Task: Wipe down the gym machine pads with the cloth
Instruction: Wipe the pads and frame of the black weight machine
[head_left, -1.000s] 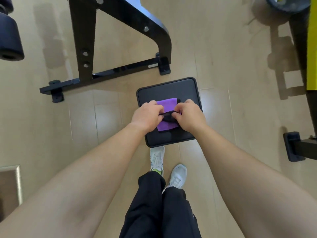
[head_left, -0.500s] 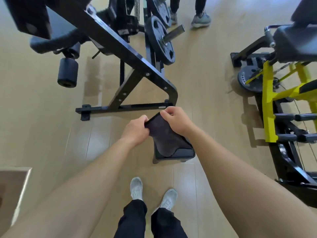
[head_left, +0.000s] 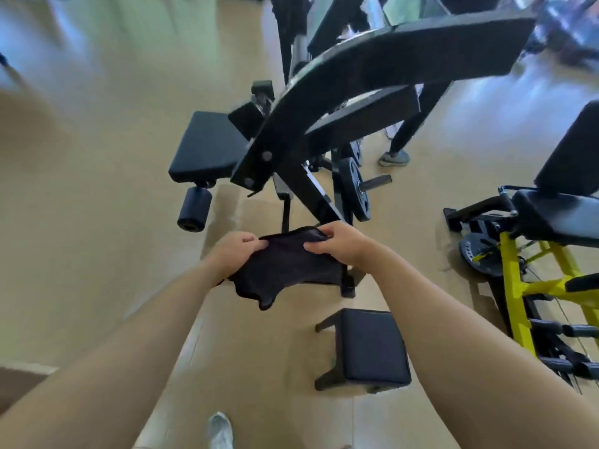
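Fingers [head_left: 311, 246] of the right hand [head_left: 340, 244] curled and pinched onto the upper right edge of a dark, soft, crumpled cloth [head_left: 285, 270]; fingers of the left hand [head_left: 231, 254] closed on its upper left edge, thumb on top. Cloth stretched between the two grips in mid-air, lower part sagging to a ragged point below and between the hands, touching no pad. Both bare forearms reaching forward from the lower corners, wrists roughly level, hands near each other with the cloth spanning the gap.

No legible writing or brand anywhere; much of the upper picture blurred.

Below and right of the fingers, a small square black padded stool [head_left: 372, 346] on the tan wooden floor [head_left: 81, 254], apart from the cloth. Just beyond the fingers, the black steel frame of a gym machine [head_left: 291, 134], with a black round weight plate [head_left: 355, 187] up and right. Up and left, a flat rectangular black seat pad [head_left: 207, 145], and under it a black cylindrical foam roller [head_left: 193, 209]. Far right, a yellow-framed machine [head_left: 515, 270] with a black padded seat [head_left: 557, 215]. Open floor wide to the left of the hands; narrower strip between stool and yellow frame. One pale shoe [head_left: 220, 431] at the bottom edge. Another person's leg and grey shoe [head_left: 393, 157] beyond the plate.
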A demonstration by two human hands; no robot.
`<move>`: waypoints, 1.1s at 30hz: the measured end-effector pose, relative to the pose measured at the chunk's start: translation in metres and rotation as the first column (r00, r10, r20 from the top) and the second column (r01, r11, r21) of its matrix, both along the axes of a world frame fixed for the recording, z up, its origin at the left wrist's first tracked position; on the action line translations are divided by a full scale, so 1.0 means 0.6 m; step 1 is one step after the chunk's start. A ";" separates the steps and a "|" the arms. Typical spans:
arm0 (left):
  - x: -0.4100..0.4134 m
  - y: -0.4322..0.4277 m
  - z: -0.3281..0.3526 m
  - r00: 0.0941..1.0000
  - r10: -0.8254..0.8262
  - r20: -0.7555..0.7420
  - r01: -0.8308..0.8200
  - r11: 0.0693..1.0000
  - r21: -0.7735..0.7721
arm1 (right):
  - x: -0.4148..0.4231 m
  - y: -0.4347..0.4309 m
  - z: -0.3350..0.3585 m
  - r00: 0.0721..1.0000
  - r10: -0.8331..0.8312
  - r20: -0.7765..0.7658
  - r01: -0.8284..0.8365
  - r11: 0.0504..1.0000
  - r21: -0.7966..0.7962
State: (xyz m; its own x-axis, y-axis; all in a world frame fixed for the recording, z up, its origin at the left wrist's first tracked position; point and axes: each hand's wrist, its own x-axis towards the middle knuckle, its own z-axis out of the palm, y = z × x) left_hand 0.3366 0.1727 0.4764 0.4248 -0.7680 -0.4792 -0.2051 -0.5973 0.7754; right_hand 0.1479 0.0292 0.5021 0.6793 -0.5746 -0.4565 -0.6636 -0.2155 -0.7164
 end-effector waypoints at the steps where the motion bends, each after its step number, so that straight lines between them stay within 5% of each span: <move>1: 0.032 0.011 0.011 0.997 0.037 -0.068 -0.035 0.999 0.026 | 0.029 0.004 0.011 1.000 -0.014 0.002 0.014 1.000 0.000; 5: 0.169 0.066 0.047 0.934 0.194 -0.301 -0.171 0.980 0.103 | 0.174 0.035 0.055 0.998 0.029 0.052 -0.030 0.999 0.021; 11: 0.336 0.135 0.070 0.919 -0.176 -0.353 0.212 0.975 0.066 | 0.396 0.066 0.108 0.991 0.072 0.117 -0.057 0.989 -0.133; 17: 0.452 0.082 0.082 0.863 0.150 -0.483 -0.264 0.948 -0.178 | 0.569 0.019 0.122 0.997 0.032 0.077 -0.010 0.963 -0.268; 23: 0.561 -0.076 0.106 0.641 0.483 -0.596 -0.631 0.774 -0.052 | 0.710 -0.114 0.133 0.999 -0.035 0.008 0.036 0.951 -0.306; 31: 0.678 -0.351 0.189 0.490 0.444 -0.750 -0.654 0.756 0.021 | 0.824 -0.341 0.190 0.985 -0.175 0.004 0.165 0.921 -0.353; 33: 0.694 -0.415 0.201 0.516 0.394 -0.761 -0.617 0.787 -0.011 | 0.830 -0.394 0.204 0.966 -0.255 0.047 0.253 0.887 -0.386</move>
